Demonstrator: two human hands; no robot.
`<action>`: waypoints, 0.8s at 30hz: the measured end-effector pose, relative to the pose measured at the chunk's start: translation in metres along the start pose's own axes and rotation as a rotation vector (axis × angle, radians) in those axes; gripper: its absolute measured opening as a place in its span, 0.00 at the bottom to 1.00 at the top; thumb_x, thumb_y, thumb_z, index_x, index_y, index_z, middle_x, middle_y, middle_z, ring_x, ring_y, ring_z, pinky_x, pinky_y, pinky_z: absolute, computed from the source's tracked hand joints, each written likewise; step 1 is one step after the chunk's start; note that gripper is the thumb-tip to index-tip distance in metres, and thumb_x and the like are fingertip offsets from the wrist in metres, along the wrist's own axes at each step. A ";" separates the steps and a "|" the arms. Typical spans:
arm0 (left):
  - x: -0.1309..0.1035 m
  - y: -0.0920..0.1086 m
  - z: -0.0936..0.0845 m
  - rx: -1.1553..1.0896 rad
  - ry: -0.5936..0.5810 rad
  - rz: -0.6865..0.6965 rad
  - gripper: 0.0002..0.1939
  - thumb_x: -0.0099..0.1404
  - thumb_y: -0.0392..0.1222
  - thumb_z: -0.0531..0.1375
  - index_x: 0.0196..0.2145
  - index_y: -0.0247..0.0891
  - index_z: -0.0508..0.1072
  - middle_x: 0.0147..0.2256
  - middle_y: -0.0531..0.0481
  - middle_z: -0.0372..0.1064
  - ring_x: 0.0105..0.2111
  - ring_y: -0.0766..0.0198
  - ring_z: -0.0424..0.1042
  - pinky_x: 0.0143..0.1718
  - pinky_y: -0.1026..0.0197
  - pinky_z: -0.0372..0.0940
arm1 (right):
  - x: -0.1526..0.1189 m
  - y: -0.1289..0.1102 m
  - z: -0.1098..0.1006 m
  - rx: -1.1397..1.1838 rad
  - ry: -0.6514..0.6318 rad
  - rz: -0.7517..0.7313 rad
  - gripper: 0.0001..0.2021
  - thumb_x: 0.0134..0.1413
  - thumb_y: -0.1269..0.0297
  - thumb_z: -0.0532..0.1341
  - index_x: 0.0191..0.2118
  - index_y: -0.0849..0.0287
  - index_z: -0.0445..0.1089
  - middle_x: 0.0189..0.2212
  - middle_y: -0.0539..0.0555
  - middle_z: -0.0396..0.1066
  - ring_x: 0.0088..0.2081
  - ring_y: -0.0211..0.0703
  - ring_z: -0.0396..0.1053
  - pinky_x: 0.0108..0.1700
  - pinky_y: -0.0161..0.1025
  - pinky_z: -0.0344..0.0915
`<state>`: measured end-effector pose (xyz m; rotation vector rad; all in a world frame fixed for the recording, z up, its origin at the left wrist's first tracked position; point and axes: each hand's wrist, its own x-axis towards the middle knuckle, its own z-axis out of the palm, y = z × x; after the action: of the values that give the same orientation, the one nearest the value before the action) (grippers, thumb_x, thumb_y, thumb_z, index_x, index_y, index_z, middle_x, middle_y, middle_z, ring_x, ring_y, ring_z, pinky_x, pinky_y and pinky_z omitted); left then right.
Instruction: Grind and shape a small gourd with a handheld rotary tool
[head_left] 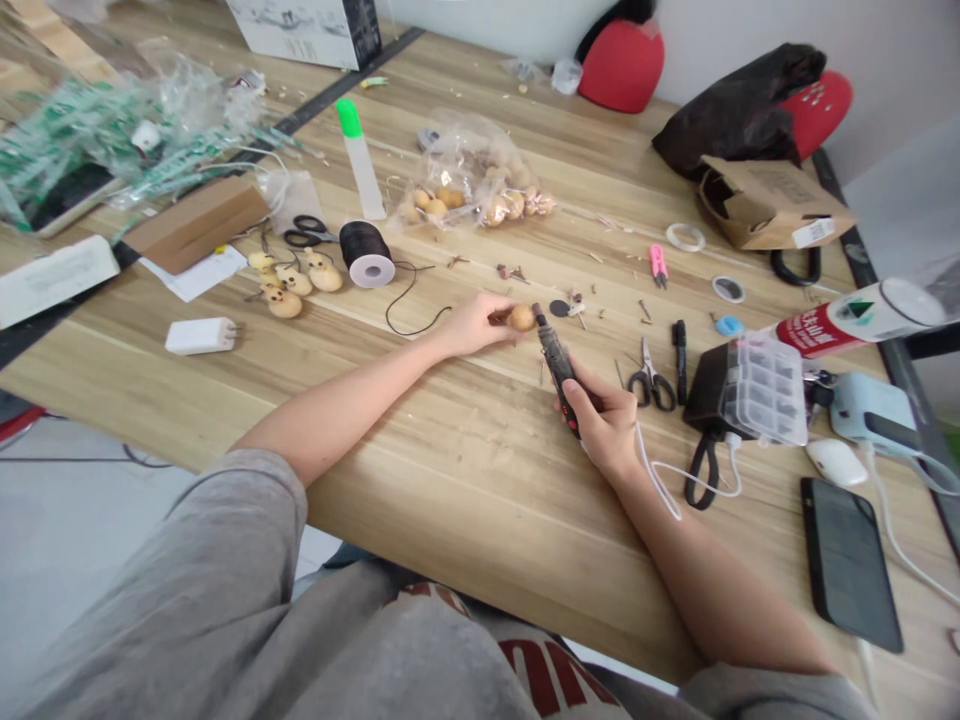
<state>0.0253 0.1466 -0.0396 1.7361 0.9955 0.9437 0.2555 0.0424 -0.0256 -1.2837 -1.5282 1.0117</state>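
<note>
Near the middle of the wooden table, my left hand [476, 325] pinches a small round tan gourd [523, 318] by its darker end. My right hand [606, 415] is wrapped round a dark pen-shaped rotary tool [559, 368] with a red button. The tool's tip is at the gourd's right side; whether they touch is too small to tell. A white cable [660, 485] runs beside the right wrist. Just right of the gourd lie a black disc [559, 308] and small bits.
Finished-looking small gourds [283, 302], a black cord spool [367, 254] and a bag of gourds [480, 170] lie left and behind. On the right are scissors [651, 385], a marker [679, 362], a clear compartment box [771, 390] and a phone [851, 560].
</note>
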 end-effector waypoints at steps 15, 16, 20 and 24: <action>-0.001 0.004 -0.002 0.036 -0.026 0.027 0.21 0.56 0.44 0.68 0.46 0.30 0.81 0.38 0.45 0.80 0.38 0.60 0.76 0.43 0.60 0.69 | -0.001 -0.002 0.002 -0.049 -0.003 -0.031 0.23 0.58 0.52 0.62 0.52 0.61 0.79 0.20 0.49 0.67 0.20 0.39 0.63 0.24 0.38 0.64; -0.001 0.005 -0.002 0.036 -0.034 0.037 0.20 0.57 0.45 0.68 0.45 0.31 0.81 0.38 0.45 0.80 0.37 0.61 0.76 0.43 0.60 0.69 | -0.001 -0.002 0.002 -0.067 -0.008 -0.050 0.22 0.58 0.52 0.62 0.51 0.61 0.79 0.21 0.49 0.68 0.21 0.39 0.65 0.25 0.39 0.65; -0.001 0.004 -0.002 0.059 -0.035 0.052 0.19 0.57 0.45 0.67 0.44 0.32 0.81 0.39 0.45 0.80 0.38 0.61 0.76 0.43 0.61 0.69 | -0.002 -0.003 0.002 -0.082 -0.003 -0.053 0.22 0.58 0.52 0.62 0.51 0.61 0.79 0.22 0.50 0.69 0.22 0.40 0.66 0.26 0.39 0.66; 0.000 0.002 0.000 0.081 0.005 0.021 0.20 0.56 0.42 0.67 0.45 0.32 0.81 0.42 0.44 0.81 0.41 0.58 0.77 0.47 0.57 0.70 | -0.001 -0.002 0.001 -0.021 0.008 0.018 0.24 0.58 0.52 0.61 0.54 0.62 0.77 0.20 0.49 0.67 0.19 0.37 0.62 0.21 0.37 0.62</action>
<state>0.0256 0.1463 -0.0377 1.8153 1.0326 0.9331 0.2538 0.0411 -0.0240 -1.3166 -1.5281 1.0029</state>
